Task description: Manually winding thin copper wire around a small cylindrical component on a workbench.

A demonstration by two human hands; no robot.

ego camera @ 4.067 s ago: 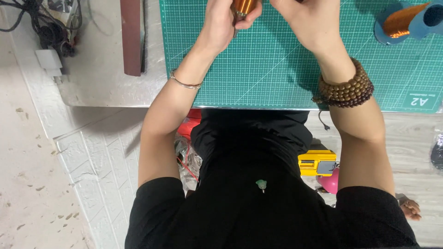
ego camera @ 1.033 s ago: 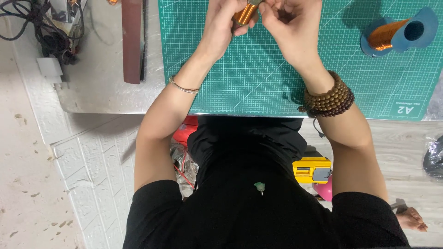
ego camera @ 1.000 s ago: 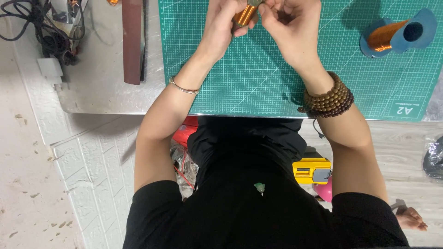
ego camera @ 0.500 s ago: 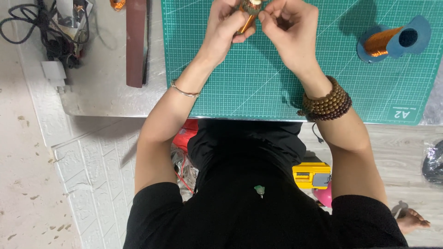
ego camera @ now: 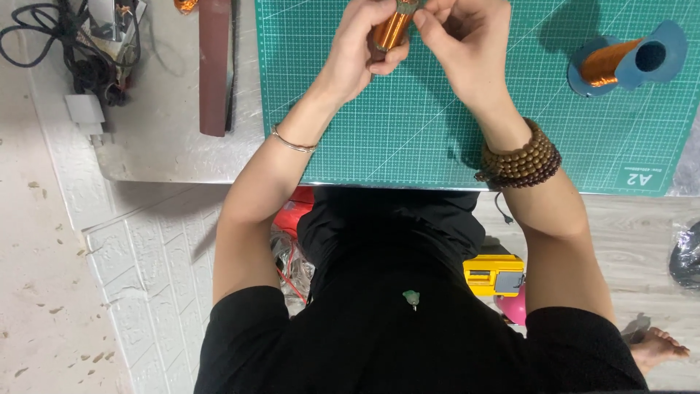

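Left hand (ego camera: 357,55) grips a copper wire coil (ego camera: 390,31); right hand (ego camera: 467,47) pinches its top end above the green cutting mat (ego camera: 437,138)

Glossy copper-wire coil (ego camera: 390,31), matt green mat (ego camera: 437,124), wood-bead bracelet (ego camera: 521,160)

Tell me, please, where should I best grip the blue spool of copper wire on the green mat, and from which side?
Grip the blue spool probably around its copper-wound middle, coming from above. It lies on its side on the green mat, so the flanges stand up at both ends.
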